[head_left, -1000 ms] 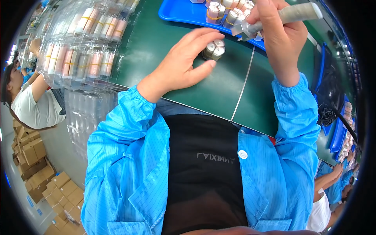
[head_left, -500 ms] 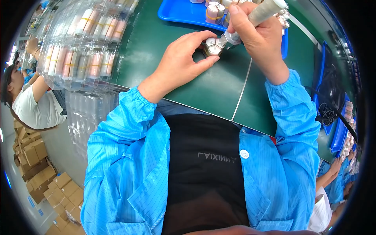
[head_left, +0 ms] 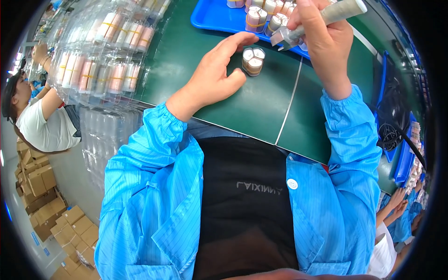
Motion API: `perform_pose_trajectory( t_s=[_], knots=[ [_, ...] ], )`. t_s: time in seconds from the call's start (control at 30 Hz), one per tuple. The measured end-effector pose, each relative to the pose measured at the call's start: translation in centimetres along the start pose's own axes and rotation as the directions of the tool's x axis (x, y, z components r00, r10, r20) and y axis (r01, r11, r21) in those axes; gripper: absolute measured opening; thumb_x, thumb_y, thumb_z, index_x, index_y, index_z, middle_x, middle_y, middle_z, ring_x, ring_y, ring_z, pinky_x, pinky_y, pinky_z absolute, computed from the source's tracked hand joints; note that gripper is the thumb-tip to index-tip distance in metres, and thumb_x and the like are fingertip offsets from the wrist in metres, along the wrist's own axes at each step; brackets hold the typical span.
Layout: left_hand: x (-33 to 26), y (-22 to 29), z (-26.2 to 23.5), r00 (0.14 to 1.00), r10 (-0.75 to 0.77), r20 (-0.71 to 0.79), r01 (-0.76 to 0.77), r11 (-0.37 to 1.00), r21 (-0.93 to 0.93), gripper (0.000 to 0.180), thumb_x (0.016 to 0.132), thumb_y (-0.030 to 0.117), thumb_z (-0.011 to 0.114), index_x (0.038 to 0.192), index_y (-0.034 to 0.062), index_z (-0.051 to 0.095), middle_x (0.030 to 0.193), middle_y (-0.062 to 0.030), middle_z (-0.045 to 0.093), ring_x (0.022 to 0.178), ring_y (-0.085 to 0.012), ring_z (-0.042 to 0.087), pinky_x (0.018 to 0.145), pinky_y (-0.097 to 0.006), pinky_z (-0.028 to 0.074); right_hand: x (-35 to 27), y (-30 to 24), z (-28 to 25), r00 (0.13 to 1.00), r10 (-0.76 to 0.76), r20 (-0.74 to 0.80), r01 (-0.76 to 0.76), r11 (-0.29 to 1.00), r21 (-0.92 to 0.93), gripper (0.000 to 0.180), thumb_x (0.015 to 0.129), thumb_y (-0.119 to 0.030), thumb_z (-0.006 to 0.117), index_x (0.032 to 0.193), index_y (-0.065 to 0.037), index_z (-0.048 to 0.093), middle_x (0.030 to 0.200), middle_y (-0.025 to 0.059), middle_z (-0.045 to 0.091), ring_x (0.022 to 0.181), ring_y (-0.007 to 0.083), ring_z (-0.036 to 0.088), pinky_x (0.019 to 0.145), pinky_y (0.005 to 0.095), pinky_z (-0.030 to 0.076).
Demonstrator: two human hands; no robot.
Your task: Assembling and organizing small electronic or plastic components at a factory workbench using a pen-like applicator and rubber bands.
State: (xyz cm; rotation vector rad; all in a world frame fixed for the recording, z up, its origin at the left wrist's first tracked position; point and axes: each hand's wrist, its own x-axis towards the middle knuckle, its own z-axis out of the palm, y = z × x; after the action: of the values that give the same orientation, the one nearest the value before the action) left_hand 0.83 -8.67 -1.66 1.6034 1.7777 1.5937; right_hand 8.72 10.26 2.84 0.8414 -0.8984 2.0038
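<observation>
A small bundle of short cylinders (head_left: 253,60) with pale tops, bound by a yellow band, stands on the green table mat (head_left: 261,102). My left hand (head_left: 217,74) curls around it from the left, fingers apart, thumb close to its lower side. My right hand (head_left: 322,42) is raised above and to the right of it, shut on a grey pen-shaped hand tool (head_left: 322,21) whose tip points down-left, a little above the bundle. Both forearms wear blue sleeves.
A blue tray (head_left: 219,16) with several more banded cylinder bundles lies at the table's far side. Clear plastic trays (head_left: 100,60) full of cylinders are stacked to the left. A seated person (head_left: 39,116) and cardboard boxes (head_left: 46,210) are at lower left; other people's hands (head_left: 396,205) at right.
My right hand lifted the tool's tip off the bundle and drew back to the right. My left hand still cradles the bundle, now with looser fingers.
</observation>
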Motion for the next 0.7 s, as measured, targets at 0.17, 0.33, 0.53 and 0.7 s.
perform_pose_trajectory(
  t_s=[0.17, 0.33, 0.53, 0.7],
  knots=[
    [-0.2, 0.4, 0.2, 1.0, -0.012, -0.012, 0.014, 0.965, 0.262, 0.05, 0.086, 0.017, 0.077, 0.129, 0.0016, 0.058, 0.118, -0.0152, 0.067, 0.1, -0.031, 0.069, 0.088, -0.039, 0.055, -0.1, -2.9, 3.1, 0.889, 0.345, -0.301, -0.411, 0.313, -0.856, 0.026, 0.1, -0.016, 0.063, 0.077, -0.005, 0.064, 0.068, 0.0008, 0.063, 0.061, 0.0061, 0.056, 0.054, 0.0234, 0.043],
    [-0.2, -0.1, 0.4, 1.0, 0.021, -0.024, -0.013, 0.964, 0.267, 0.052, 0.084, 0.024, 0.081, 0.126, 0.0011, 0.061, 0.113, -0.0165, 0.068, 0.098, -0.0323, 0.068, 0.084, -0.039, 0.056, -0.7, -2.0, 2.2, 0.899, 0.371, -0.234, -0.369, 0.352, -0.86, 0.026, 0.1, -0.017, 0.064, 0.077, -0.005, 0.064, 0.069, 0.0007, 0.063, 0.06, 0.0062, 0.055, 0.054, 0.023, 0.042],
    [-0.1, 0.1, 0.5, 1.0, 0.016, -0.027, -0.008, 0.966, 0.26, 0.049, 0.084, 0.019, 0.079, 0.127, 0.0034, 0.061, 0.109, -0.0158, 0.068, 0.097, -0.0313, 0.068, 0.083, -0.038, 0.056, -1.6, -1.8, 1.0, 0.883, 0.408, -0.231, -0.359, 0.27, -0.893, 0.034, 0.104, -0.029, 0.06, 0.079, -0.007, 0.067, 0.072, -0.0032, 0.061, 0.065, 0.0044, 0.053, 0.057, 0.0232, 0.039],
    [-0.1, -0.1, 0.5, 0.998, 0.042, -0.05, -0.029, 0.97, 0.242, 0.049, 0.083, 0.01, 0.074, 0.129, 0.0051, 0.06, 0.106, -0.0146, 0.068, 0.095, -0.0284, 0.069, 0.083, -0.036, 0.055, -1.3, -2.1, 1.3, 0.911, 0.338, -0.236, -0.336, 0.279, -0.9, 0.034, 0.104, -0.029, 0.059, 0.081, -0.005, 0.067, 0.073, -0.0023, 0.062, 0.064, 0.0042, 0.052, 0.056, 0.0229, 0.039]
  ],
)
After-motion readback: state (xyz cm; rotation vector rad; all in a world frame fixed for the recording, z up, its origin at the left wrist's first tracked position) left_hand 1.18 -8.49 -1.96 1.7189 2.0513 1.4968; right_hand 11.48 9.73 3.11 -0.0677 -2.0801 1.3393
